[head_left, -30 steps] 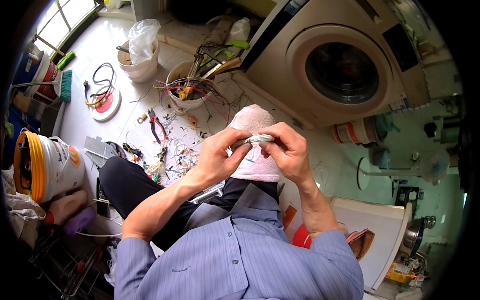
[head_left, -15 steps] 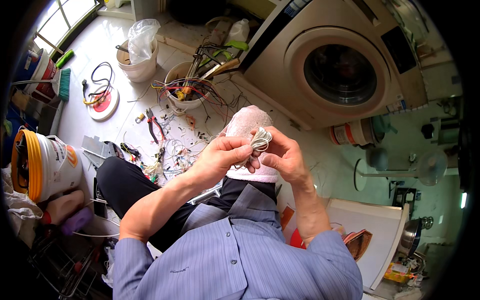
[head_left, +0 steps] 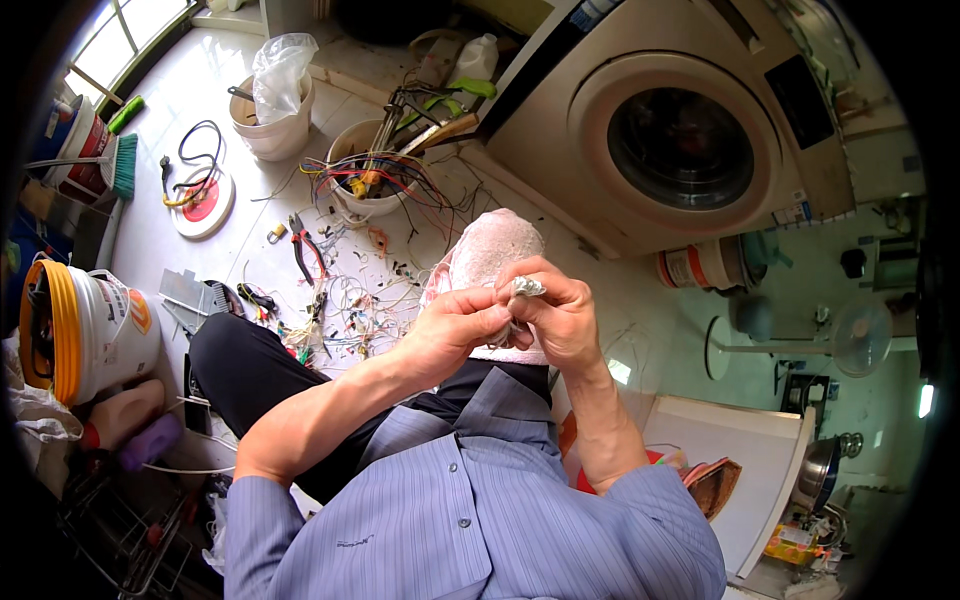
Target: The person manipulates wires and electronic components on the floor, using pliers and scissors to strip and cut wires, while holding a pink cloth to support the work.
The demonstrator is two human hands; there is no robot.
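Between my two hands is a small coiled bundle of white wire (head_left: 528, 286), held over a pink cloth (head_left: 496, 245) that covers my knee. My left hand (head_left: 468, 318) pinches the bundle's lower side with thumb and forefinger. Closed round its upper part, my right hand (head_left: 557, 312) leaves only the looped end showing above the fingers. Much of the bundle is hidden by my fingers. On the floor to the left lie red-and-black pliers (head_left: 307, 250) among scattered wire scraps (head_left: 365, 300).
A bucket (head_left: 368, 205) full of tools and coloured wires stands ahead, beside a white bucket (head_left: 272, 135) with a plastic bag. A washing machine (head_left: 560, 170) fills the far right. Left are a round white disc (head_left: 222, 215) with a cable and a yellow-rimmed bucket (head_left: 120, 335).
My right hand has closed further over the wire bundle, whose loops now show less. Both hands have come closer together.
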